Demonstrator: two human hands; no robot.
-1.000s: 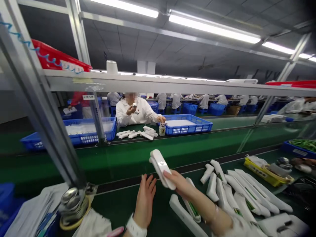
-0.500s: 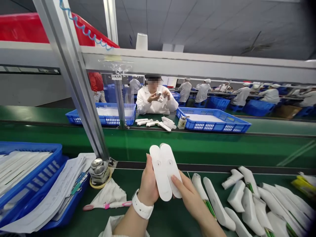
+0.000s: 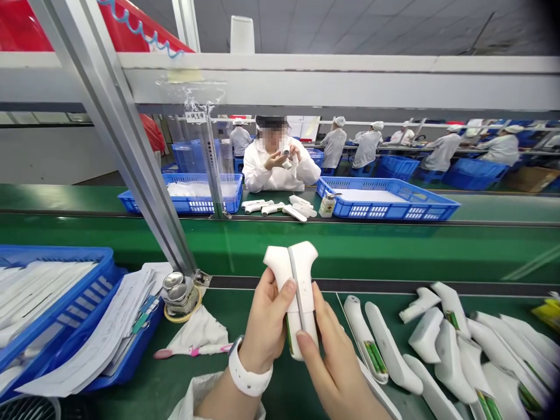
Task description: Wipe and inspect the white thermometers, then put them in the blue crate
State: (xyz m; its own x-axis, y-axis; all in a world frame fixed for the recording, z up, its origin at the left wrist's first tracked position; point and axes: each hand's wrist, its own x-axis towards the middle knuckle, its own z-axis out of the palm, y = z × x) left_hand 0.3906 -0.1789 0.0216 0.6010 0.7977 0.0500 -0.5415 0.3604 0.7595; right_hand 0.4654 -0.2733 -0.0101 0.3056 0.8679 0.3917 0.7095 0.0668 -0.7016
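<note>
Two white handheld units shaped like infrared thermometers stand side by side between my hands, their heads flaring outward and a narrow grey seam between them. My left hand (image 3: 268,326) is closed around the left thermometer (image 3: 280,265), thumb on its front; a green strip shows low on its side. Fingers of my right hand (image 3: 335,356) wrap the right thermometer (image 3: 305,262), with the thumb against its lower handle. More white thermometers (image 3: 391,350) lie to the right, some with green batteries (image 3: 375,357) showing in open handles.
Blue baskets of white parts (image 3: 102,280) and papers (image 3: 100,326) stand at left. Near the metal post (image 3: 144,192) are a metal-capped jar (image 3: 177,294), a white cloth (image 3: 199,329) and a pink-and-white stick (image 3: 192,352). Across the green bench (image 3: 262,256), a co-worker (image 3: 280,166) handles a similar unit.
The two thermometers have been turned, from plain flat faces with small round marks toward me to flared heads pointing up and apart. My right fingers have moved around the right one's side.
</note>
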